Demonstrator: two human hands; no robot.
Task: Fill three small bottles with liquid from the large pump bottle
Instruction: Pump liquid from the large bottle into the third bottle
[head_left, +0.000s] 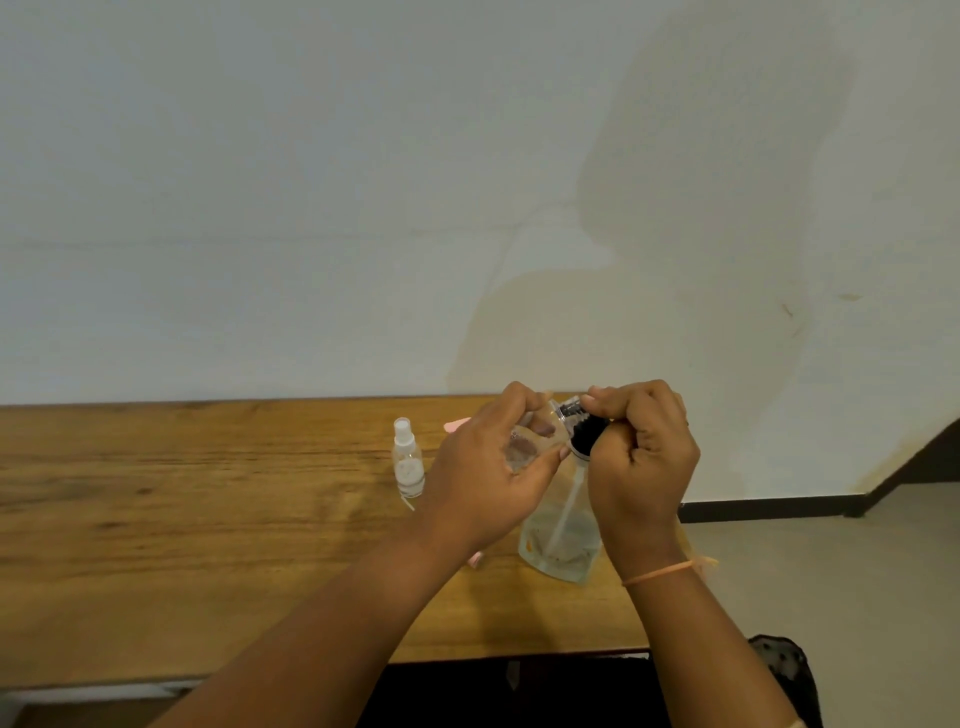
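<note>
My left hand (491, 467) grips a small clear bottle (524, 441), tilted, with its mouth toward the pump. My right hand (641, 457) curls round the black pump head (584, 428) of the large clear pump bottle (558, 535), which stands on the wooden table (208, 519) below both hands. A dip tube shows inside the bottle, and little liquid lies at its bottom. A second small bottle with a white spray cap (408, 465) stands upright on the table, left of my left hand. A third small bottle is not visible.
A pink object (457, 425) peeks out behind my left hand, and another pink bit (475, 558) shows under my left wrist. The table's right edge lies just right of the pump bottle, and its front edge is near my body. A white wall stands behind.
</note>
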